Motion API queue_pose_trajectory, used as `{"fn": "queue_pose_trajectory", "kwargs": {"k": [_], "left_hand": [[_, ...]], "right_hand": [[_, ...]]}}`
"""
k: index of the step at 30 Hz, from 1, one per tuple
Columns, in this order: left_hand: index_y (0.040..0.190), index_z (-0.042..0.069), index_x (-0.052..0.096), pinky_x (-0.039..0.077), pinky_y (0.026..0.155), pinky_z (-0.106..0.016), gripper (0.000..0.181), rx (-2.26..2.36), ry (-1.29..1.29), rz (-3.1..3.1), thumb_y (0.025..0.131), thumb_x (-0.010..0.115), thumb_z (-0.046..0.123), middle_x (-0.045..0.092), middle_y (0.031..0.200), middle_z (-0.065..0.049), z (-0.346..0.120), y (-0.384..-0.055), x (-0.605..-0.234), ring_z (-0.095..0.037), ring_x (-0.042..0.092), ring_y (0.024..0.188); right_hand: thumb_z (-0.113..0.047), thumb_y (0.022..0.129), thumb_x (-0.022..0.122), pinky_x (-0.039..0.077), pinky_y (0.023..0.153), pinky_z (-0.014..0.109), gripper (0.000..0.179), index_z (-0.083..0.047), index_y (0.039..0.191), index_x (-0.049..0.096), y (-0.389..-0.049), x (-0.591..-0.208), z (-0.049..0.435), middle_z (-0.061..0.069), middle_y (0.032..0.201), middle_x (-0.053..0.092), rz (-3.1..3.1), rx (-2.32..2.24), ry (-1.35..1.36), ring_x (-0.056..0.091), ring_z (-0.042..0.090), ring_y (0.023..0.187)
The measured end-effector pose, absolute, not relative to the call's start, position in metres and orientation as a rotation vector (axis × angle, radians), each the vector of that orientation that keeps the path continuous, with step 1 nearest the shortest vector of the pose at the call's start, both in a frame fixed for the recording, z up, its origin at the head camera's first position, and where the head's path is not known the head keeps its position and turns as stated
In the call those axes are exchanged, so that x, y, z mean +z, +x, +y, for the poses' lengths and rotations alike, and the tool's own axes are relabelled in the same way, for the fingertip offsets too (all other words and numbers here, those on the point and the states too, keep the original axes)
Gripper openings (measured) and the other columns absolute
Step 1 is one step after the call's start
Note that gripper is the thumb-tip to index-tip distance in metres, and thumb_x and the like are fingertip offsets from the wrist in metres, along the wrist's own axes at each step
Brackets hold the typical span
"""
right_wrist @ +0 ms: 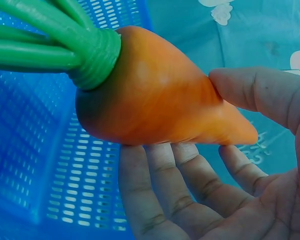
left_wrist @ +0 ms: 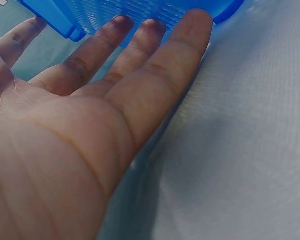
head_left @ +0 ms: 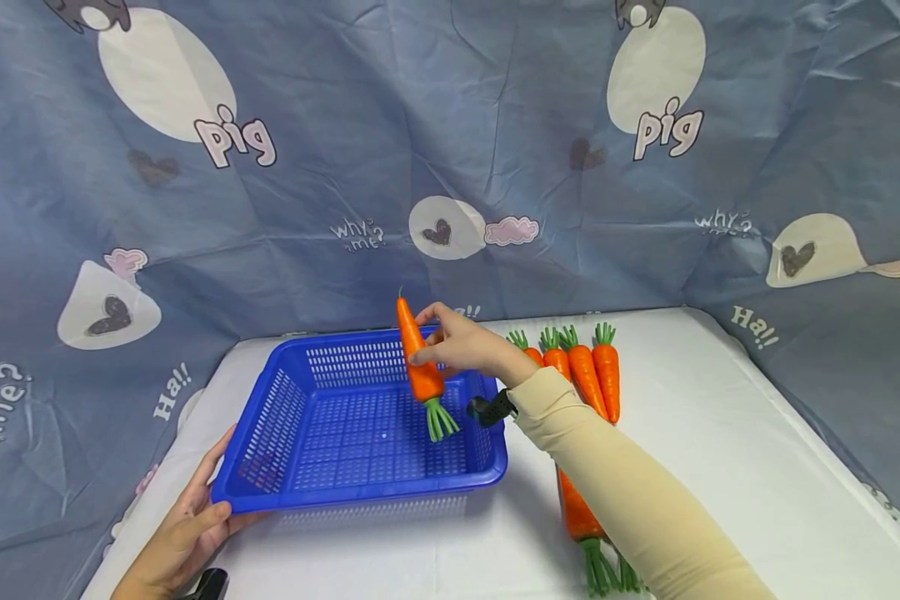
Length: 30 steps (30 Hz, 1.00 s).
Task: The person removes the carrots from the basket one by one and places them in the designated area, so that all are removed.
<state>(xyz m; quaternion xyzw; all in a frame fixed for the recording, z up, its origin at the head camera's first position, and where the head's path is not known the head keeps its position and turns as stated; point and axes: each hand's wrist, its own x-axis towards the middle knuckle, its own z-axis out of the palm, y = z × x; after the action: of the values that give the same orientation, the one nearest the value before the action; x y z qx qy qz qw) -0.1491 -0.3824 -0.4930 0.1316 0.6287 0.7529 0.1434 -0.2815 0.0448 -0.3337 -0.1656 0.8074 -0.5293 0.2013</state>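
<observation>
My right hand (head_left: 453,342) holds an orange carrot (head_left: 420,354) above the blue plastic basket (head_left: 360,493). In the right wrist view the thumb presses one side of the carrot (right_wrist: 155,95) and the fingertips support the other. Its green stems (head_left: 439,419) point down toward the basket floor, and its thin tip points up. My left hand (head_left: 191,521) holds the basket's near left corner, thumb at the rim. In the left wrist view its fingers (left_wrist: 155,75) reach to the basket wall (left_wrist: 115,20), fairly straight. The basket's visible floor bears no carrots.
Several carrots (head_left: 606,375) lie on the white table (head_left: 690,467) right of the basket, some partly hidden under my right sleeve (head_left: 630,492). Two have their green tops (head_left: 600,571) toward the near edge. A patterned blue cloth (head_left: 450,125) hangs behind the table.
</observation>
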Motion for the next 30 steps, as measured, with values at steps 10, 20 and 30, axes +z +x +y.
{"fn": "queue_pose_trajectory", "kwargs": {"k": [10,20,30], "left_hand": [[0.171,0.044,0.006,0.061,0.104,-0.037,0.081,2.174,0.384,1.801,0.113,0.051,0.010,0.052,0.155,0.024,-0.383,-0.149,-0.494,-0.011,0.065,0.135],[0.171,0.043,0.005,0.060,0.106,-0.038,0.082,2.185,0.447,1.753,0.112,0.051,0.010,0.051,0.158,0.020,-0.384,-0.149,-0.494,-0.014,0.064,0.138],[0.171,0.044,0.004,0.060,0.106,-0.038,0.081,2.180,0.466,1.753,0.113,0.050,0.011,0.050,0.159,0.021,-0.384,-0.150,-0.495,-0.013,0.064,0.138]], "right_hand": [[-0.014,0.102,0.074,0.066,0.094,0.048,0.054,-0.012,0.145,0.042,-0.278,-0.322,0.065,0.014,0.113,0.062,2.296,-1.432,-0.479,0.071,0.028,0.104],[-0.015,0.101,0.075,0.066,0.093,0.047,0.057,-0.012,0.146,0.040,-0.276,-0.314,0.088,0.013,0.113,0.057,2.360,-1.389,-0.486,0.066,0.027,0.103],[-0.017,0.101,0.076,0.066,0.092,0.048,0.056,-0.013,0.146,0.043,-0.268,-0.312,0.110,0.012,0.110,0.059,2.403,-1.365,-0.465,0.067,0.026,0.098]]}}
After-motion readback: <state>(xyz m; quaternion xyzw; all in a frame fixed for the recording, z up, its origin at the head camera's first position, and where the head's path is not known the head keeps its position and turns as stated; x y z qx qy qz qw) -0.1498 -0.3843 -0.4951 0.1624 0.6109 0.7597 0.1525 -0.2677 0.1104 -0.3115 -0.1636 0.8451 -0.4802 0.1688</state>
